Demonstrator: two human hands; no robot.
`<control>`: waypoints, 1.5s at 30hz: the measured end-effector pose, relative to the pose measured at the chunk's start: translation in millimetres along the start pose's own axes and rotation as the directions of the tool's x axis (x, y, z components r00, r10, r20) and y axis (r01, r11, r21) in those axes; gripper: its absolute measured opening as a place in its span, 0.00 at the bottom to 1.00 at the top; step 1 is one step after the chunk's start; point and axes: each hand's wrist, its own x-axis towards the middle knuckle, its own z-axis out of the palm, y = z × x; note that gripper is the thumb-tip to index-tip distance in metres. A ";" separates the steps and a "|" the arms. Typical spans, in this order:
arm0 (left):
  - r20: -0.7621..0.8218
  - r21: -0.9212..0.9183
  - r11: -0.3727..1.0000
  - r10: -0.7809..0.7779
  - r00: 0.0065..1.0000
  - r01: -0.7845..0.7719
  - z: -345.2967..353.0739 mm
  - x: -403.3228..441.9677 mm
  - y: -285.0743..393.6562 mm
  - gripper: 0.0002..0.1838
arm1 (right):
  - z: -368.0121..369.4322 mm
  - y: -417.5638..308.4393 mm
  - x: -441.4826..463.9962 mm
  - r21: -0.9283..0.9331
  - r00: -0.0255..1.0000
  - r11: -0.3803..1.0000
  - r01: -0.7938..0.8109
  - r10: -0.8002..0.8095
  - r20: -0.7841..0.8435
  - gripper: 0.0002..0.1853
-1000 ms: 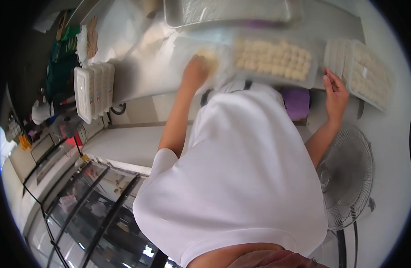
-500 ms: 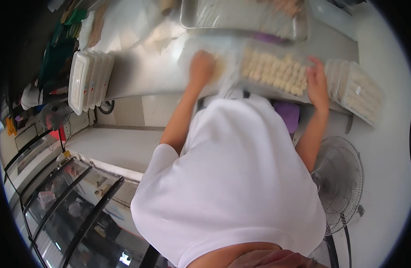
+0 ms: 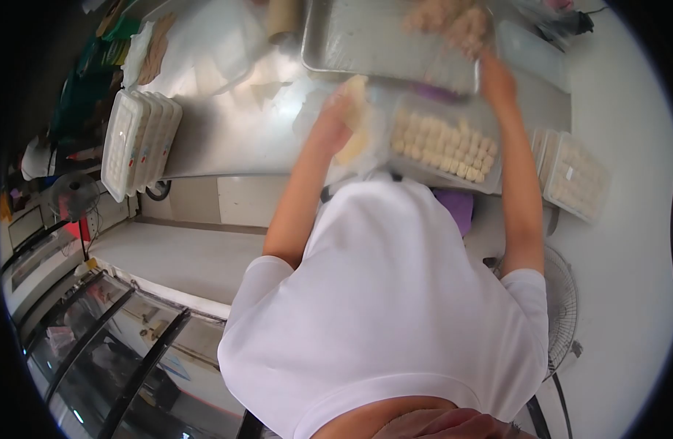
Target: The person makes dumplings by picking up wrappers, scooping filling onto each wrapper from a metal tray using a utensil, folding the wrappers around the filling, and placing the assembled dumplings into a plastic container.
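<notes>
Left hand (image 3: 332, 129) grasps thin yellowish sheet (image 3: 359, 91); light pinch likely prevents tearing. Right hand (image 3: 496, 76) at tray's (image 3: 380, 45) right edge, by pinkish mix (image 3: 466, 31); grip unclear.

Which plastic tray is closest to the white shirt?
The single tray of pale pieces, directly before the shirt; the left stack and right stack sit farther out.

The left hand (image 3: 336, 121) is blurred – how its fingers meet the pale wrapper (image 3: 357, 91) cannot be made out. The right hand (image 3: 497, 82) is smeared too, its fingertips indistinct against the pinkish mound (image 3: 464, 29). The top edge cuts off the metal tray (image 3: 365, 44) and brown roll (image 3: 281, 20) – the shirt (image 3: 395, 293) hides part of the fan (image 3: 563, 307)
</notes>
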 end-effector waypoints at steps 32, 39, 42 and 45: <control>-0.395 -0.179 0.971 0.077 0.915 -0.159 2.5 41.2 -8.0 0.24 | -7.9 -53.5 -17.5 0.804 0.880 0.583 -0.116 -0.315 0.356 0.15; -0.370 -0.351 0.924 0.011 0.929 -0.150 53.2 70.8 -1.7 0.22 | -10.8 -111.1 -101.9 0.298 0.953 0.909 0.292 -0.302 -0.011 0.18; -0.419 -0.288 0.943 0.033 0.907 -0.167 52.0 67.7 -8.6 0.21 | -29.1 -105.4 -104.9 0.314 0.954 0.910 0.272 -0.297 0.037 0.17; -0.438 -0.172 0.977 0.042 0.898 -0.130 62.3 55.6 -4.7 0.20 | -38.6 -98.3 -107.3 0.390 0.958 0.879 0.274 -0.286 -0.027 0.17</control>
